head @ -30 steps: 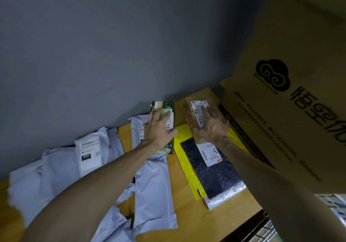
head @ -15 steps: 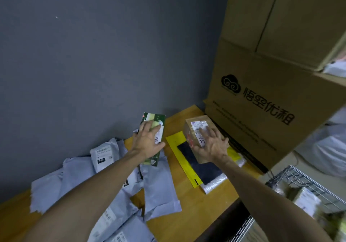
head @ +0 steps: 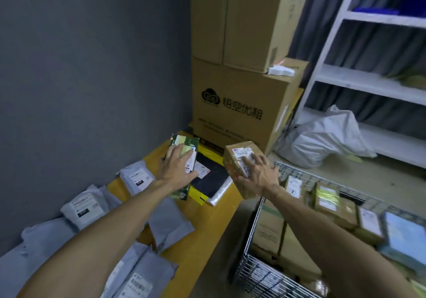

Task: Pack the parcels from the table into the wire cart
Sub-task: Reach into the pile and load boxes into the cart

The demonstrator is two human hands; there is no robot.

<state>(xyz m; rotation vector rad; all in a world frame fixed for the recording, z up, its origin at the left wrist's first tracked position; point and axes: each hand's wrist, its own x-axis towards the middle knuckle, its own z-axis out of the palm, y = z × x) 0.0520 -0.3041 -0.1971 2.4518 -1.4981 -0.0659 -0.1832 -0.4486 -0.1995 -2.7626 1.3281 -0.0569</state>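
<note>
Since half a sec ago the right hand (head: 258,175) w/ the brown box (head: 234,158) went from above the yellow-edged bag (head: 214,179) to the right edge of the table (head: 207,240). It is now just beside the near corner of the wire cart (head: 265,277). The left hand (head: 177,171) w/ the green box (head: 186,141) also came to the right and is over the left part of that bag.

Edges & room: the table's right edge runs diagonally and the cart stands close against it. Stacked cardboard cartons (head: 230,104) close the far end of the table, and the grey wall closes the left side. There is a free gap btw. the two hands.

Grip: the right hand takes the brown box from above, fingers spread on the labelled top face and thumb on the near side; the box is tilted. The left hand lies curled over the green box, thumb on its right side. The box's far end sticks out past the fingertips, the near end is under the wrist.

Containers: the cart holds several labelled brown parcels (head: 327,198) along its far side, a light blue flat parcel (head: 403,235) at right & a bigger carton lower inside. Grey mailer bags (head: 87,208) lie on the table's left and near parts.
</note>
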